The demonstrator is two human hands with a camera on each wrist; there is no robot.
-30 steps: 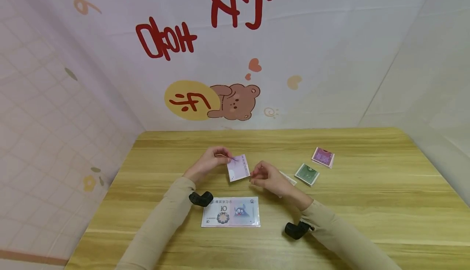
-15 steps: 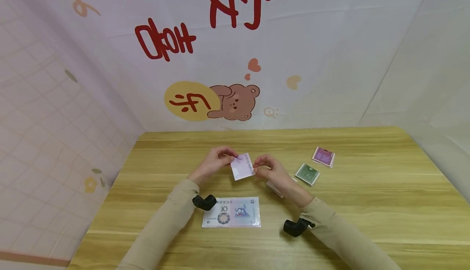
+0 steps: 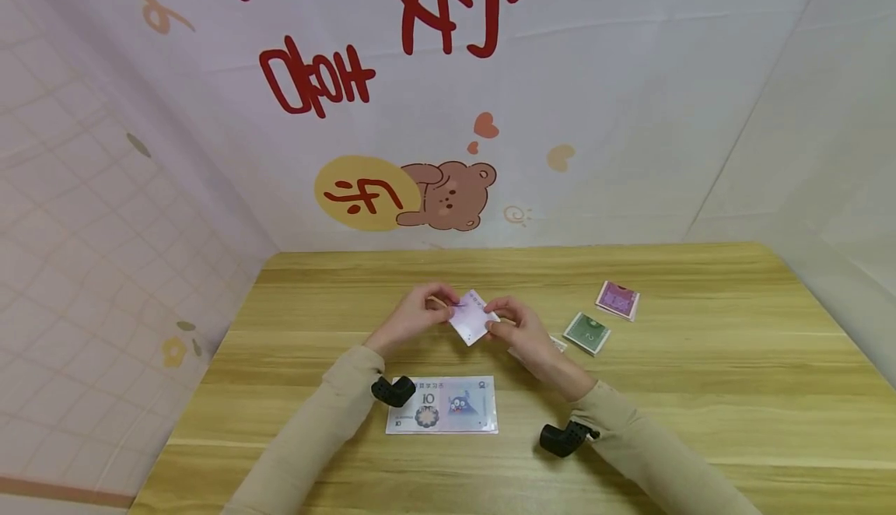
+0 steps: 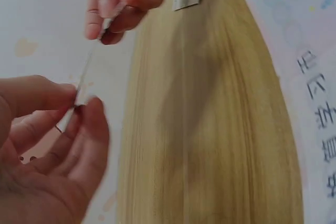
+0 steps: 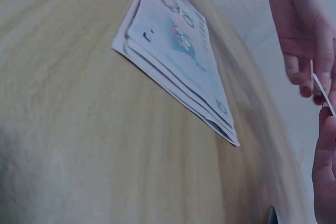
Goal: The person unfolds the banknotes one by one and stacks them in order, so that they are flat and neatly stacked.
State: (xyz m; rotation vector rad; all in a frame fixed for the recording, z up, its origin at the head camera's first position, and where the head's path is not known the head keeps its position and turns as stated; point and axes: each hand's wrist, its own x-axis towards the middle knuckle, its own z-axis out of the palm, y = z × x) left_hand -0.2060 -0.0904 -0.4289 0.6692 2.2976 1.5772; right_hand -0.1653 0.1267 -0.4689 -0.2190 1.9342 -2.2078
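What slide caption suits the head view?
Left hand and right hand pinch a small purple note above a wooden table; a larger note lies nearer the person.

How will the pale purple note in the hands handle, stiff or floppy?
The pale purple note probably weighs little: the left hand and right hand just pinch its edges. It should hold flat between them, looking nearly straight edge-on, but may bend easily, being thin.
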